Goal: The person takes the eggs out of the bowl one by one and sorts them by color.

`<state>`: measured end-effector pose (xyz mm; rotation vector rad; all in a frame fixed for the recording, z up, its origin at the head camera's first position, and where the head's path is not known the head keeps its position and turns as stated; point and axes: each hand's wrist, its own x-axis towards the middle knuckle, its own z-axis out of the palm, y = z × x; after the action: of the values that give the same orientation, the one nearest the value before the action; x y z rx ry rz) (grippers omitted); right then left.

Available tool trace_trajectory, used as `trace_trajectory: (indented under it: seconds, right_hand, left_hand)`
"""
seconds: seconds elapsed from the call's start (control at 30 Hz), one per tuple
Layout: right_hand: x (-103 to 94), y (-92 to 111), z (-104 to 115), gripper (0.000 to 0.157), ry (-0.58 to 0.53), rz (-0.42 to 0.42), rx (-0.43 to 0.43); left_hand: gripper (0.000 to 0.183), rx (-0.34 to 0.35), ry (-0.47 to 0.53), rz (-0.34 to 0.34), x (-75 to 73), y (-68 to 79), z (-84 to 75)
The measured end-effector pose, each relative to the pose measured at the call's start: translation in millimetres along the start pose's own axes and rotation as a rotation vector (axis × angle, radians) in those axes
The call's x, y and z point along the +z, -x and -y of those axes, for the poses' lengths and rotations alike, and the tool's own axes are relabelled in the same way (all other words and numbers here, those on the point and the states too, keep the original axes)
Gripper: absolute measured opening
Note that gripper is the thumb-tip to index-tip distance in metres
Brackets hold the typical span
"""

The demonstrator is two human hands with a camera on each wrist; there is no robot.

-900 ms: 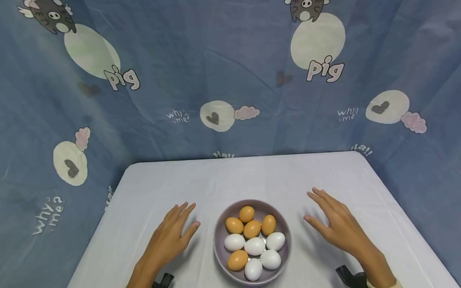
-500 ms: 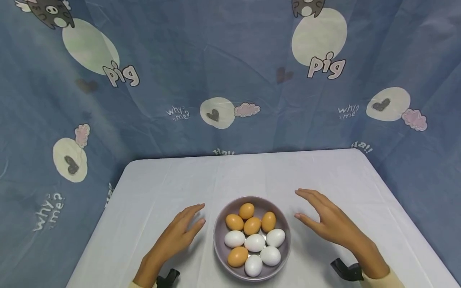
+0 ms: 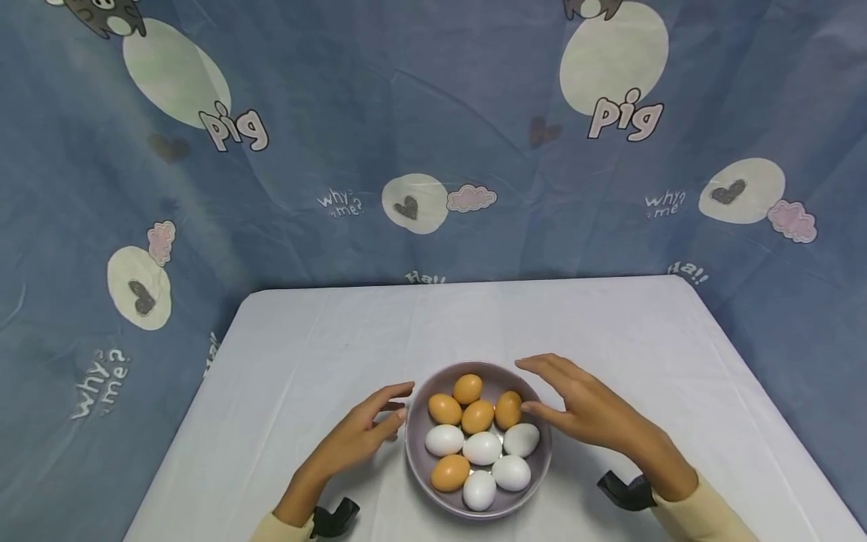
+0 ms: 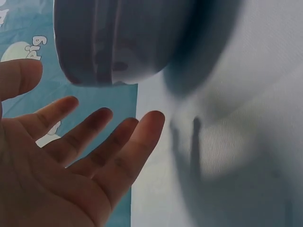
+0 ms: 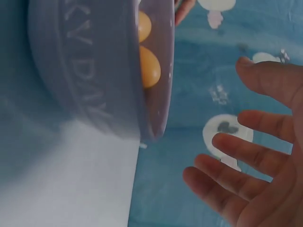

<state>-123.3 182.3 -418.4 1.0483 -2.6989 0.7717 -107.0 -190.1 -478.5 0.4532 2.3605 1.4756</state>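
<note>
A greyish-purple bowl stands on the table, holding several orange-brown eggs and several white eggs. My left hand is raised at its left side, fingertips near the rim. In the left wrist view the fingers are spread below the bowl's wall, apart from it. My right hand is at the right; its thumb overlaps the rim in the head view. In the right wrist view, relaxed fingers are apart from the bowl, which bears raised lettering. Neither hand holds anything.
A white cloth covers the table. Behind and beside it hangs a blue printed curtain with pig and cloud pictures. A black strap mount is on the right wrist, another black mount on the left.
Both hands have moved inward toward the bowl from either side, the right one farther. The bowl and eggs keep their place on the table; the head view has shifted slightly.
</note>
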Motion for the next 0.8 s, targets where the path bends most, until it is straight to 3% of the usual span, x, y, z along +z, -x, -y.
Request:
trace_trajectory:
  seconds: [0.2, 0.43, 0.8]
  right_hand:
    - [3.7, -15, 2, 0.047, -0.043, 0.042, -0.089]
    - [11.8, -33, 2, 0.042, -0.096, 0.154, -0.173]
    - [20.5, -58, 2, 0.04, -0.067, 0.267, -0.277]
  left_hand:
    - [0.049, 0.007, 0.059, 0.037, 2.9, -3.3, -0.4]
    - [0.048, 0.007, 0.137, 0.063, 5.0, -4.3, -1.1]
    - [0.052, 0.011, 0.219, 0.05, 9.3, -2.0, -4.0]
